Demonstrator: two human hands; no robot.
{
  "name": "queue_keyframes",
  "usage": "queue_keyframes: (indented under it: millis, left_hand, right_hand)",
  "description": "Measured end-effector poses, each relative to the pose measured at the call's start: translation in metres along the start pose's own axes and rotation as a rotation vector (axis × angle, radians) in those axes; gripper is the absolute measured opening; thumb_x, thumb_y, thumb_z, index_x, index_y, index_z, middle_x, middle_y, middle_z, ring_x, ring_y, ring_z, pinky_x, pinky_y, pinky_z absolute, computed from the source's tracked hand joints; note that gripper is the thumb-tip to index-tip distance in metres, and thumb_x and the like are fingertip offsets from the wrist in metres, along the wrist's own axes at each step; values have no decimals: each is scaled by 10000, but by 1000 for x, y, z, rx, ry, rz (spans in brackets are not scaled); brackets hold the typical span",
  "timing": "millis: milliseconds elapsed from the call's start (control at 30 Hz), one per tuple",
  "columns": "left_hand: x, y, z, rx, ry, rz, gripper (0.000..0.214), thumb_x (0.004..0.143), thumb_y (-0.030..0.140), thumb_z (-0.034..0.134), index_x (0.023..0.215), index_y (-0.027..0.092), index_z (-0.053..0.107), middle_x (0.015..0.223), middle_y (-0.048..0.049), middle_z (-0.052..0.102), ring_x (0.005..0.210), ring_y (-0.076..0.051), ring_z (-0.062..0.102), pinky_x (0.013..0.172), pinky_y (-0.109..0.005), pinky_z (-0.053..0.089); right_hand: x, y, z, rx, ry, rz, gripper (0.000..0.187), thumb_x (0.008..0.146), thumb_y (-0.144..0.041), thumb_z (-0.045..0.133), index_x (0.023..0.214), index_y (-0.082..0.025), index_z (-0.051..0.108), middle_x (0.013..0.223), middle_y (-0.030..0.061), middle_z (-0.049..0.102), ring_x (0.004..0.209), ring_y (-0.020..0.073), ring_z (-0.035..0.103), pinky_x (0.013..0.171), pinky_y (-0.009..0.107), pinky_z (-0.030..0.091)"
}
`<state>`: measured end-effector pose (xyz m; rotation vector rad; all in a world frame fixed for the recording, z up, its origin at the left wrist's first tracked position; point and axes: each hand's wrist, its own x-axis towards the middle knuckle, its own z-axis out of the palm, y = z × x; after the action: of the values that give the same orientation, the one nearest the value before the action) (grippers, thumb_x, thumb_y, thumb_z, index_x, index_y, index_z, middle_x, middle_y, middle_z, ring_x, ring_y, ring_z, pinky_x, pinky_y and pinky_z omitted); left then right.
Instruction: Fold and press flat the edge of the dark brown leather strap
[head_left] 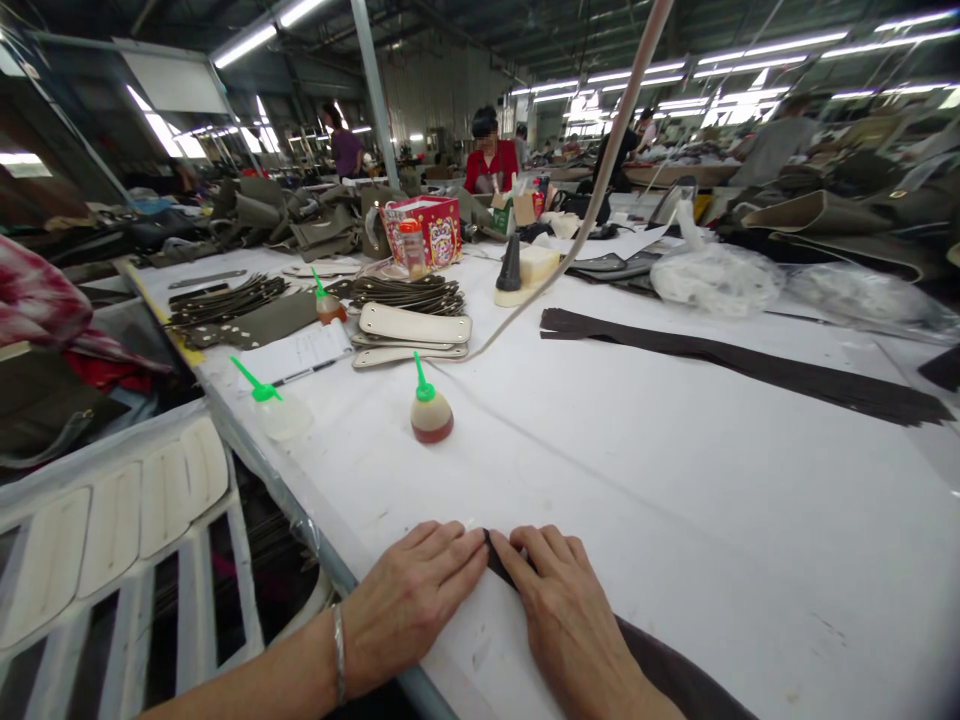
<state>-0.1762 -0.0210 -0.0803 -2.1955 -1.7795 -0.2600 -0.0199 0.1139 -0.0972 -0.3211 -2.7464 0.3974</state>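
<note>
1. Presently, our left hand and right hand press the dark strip, nearer us than the round bottle; any pinch is hidden.
2. Uneven pressure could skew the dark strip.

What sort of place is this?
Probably a factory workshop, maybe for leathery goods: a big white worktable holds stacked flat pale pieces and long dark strips, and rows of tube lights hang overhead.
</note>
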Motion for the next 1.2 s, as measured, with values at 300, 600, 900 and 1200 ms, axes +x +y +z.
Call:
queue_keyframes:
  millis: [300,600,900,1200]
  left_hand:
    - [-2,1,-2,-25,-60,-41,384,931,187,357,1289,128,482,1263,-58,584,1125,-226,523,925,-385,487]
    - [-8,2,-2,-29,-71,-83,387,923,190,383,1297,154,473,1276,-66,571,1131,-234,523,935,-406,485]
    - [-11,2,-3,-40,-73,-94,387,919,191,397,1298,153,468,1273,-72,566,1145,-238,506,952,-407,474]
    - [-17,1,-4,-55,-7,-95,357,904,163,428,1252,153,505,1232,-97,585,1098,-241,537,907,-409,502]
  right_hand:
    - [1,-3,-6,-42,-95,18,572,801,12,555,1318,-199,430,1005,10,542,885,214,420,753,387,311]
    - [6,-5,-8,-18,-174,54,608,807,35,465,1348,-236,396,1041,17,545,913,228,421,763,402,309]
    - [5,-7,-5,-97,-192,27,630,789,33,474,1352,-235,386,1038,17,544,900,236,420,737,415,313]
    - [7,-15,-9,-231,-152,-68,630,763,44,433,1351,-174,380,1025,32,563,879,265,438,716,467,331]
